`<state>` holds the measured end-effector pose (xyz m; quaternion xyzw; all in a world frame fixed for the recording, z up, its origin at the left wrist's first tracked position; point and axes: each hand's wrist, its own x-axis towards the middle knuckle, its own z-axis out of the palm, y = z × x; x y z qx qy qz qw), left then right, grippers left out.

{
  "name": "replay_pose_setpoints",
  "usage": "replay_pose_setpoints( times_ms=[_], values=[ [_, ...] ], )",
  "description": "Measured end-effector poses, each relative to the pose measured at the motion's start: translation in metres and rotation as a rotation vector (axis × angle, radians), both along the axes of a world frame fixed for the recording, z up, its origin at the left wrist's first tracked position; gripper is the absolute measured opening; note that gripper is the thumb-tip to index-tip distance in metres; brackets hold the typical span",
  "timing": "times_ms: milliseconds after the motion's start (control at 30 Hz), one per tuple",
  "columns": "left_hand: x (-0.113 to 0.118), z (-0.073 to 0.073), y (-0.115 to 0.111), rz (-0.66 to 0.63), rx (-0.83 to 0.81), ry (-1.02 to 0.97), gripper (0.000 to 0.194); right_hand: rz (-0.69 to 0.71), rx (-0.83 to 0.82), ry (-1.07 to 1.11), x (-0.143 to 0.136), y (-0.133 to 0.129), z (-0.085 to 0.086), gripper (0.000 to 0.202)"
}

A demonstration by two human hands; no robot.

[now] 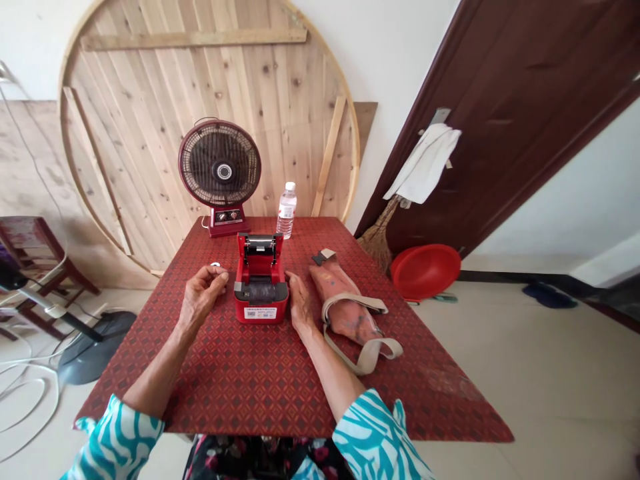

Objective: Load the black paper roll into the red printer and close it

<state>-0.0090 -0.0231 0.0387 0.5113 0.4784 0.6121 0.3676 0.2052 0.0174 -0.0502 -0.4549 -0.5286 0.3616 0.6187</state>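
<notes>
Centrally, red printer [261, 293] stands open-lidded on table [240, 390], perhaps steadied by right hand [301, 304], fingers together at its right side; left hand [201, 293], thumb pinched to fingertips, poised just left.

One left hand [201, 293] and one right hand [301, 303] make two. There is one table [225, 380]; on it are one red printer [261, 315], one fan [220, 177] with two knobs [223, 217], one bottle [287, 213] and one strapped pouch [347, 320]. Elsewhere: one round wooden panel [240, 100], one door [500, 120], one white cloth [425, 160], one broom [377, 240], one red basin [425, 270], at least one chair [50, 257] (the dark blue footwear [549, 295] is too indistinct to count).
</notes>
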Motion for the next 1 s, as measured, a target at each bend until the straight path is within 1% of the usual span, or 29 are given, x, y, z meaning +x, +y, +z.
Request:
replay_pose_setpoints(
  times_ms=[67, 133, 233, 300, 333, 367, 400, 467, 500, 533, 633, 700, 767, 900, 933, 1000],
  values=[
    [-0.007, 0.002, 0.007, 0.012, 0.027, 0.057, 0.025, 0.001, -0.001, 0.01, 0.0, 0.001, -0.001, 0.046],
    [-0.019, 0.0, 0.015, 0.033, 0.025, 0.104, 0.027, -0.007, -0.01, 0.031, 0.0, 0.003, -0.002, 0.046],
    [-0.036, -0.003, 0.024, 0.113, -0.001, 0.18, 0.026, -0.019, -0.034, 0.051, -0.001, 0.005, -0.005, 0.045],
    [-0.04, -0.002, 0.027, 0.17, 0.023, 0.274, 0.023, -0.011, -0.051, 0.052, -0.001, 0.007, -0.006, 0.045],
    [-0.038, 0.001, 0.028, 0.168, 0.054, 0.344, 0.021, -0.004, -0.057, 0.048, -0.001, 0.008, -0.007, 0.044],
    [-0.032, 0.004, 0.03, 0.128, 0.095, 0.426, 0.019, 0.003, -0.061, 0.04, 0.0, 0.008, -0.007, 0.044],
    [-0.024, 0.008, 0.033, 0.056, 0.14, 0.517, 0.017, 0.006, -0.062, 0.03, 0.0, 0.009, -0.008, 0.043],
    [-0.002, 0.017, 0.043, -0.175, 0.21, 0.73, 0.016, 0.0, -0.056, 0.016, 0.0, 0.01, -0.009, 0.042],
    [0.011, 0.022, 0.051, -0.27, 0.223, 0.845, 0.017, -0.005, -0.049, 0.017, 0.0, 0.011, -0.01, 0.042],
    [0.024, 0.025, 0.06, -0.338, 0.215, 0.97, 0.017, -0.008, -0.041, 0.023, 0.0, 0.011, -0.01, 0.041],
    [0.055, 0.032, 0.085, -0.466, 0.058, 1.392, 0.025, 0.001, -0.03, 0.053, 0.0, 0.012, -0.011, 0.039],
    [0.067, 0.035, 0.096, -0.544, -0.029, 1.588, 0.028, 0.012, -0.03, 0.076, -0.001, 0.012, -0.011, 0.037],
    [0.072, 0.038, 0.101, -0.603, -0.06, 1.666, 0.03, 0.019, -0.027, 0.093, -0.001, 0.012, -0.011, 0.036],
    [0.07, 0.042, 0.102, -0.732, -0.086, 1.677, 0.025, 0.014, -0.037, 0.096, -0.002, 0.014, -0.012, 0.034],
    [0.069, 0.042, 0.101, -0.751, -0.09, 1.677, 0.025, 0.014, -0.039, 0.094, -0.002, 0.014, -0.012, 0.034],
    [0.067, 0.04, 0.1, -0.75, -0.099, 1.677, 0.026, 0.018, -0.034, 0.093, -0.002, 0.015, -0.012, 0.033]
  ],
)
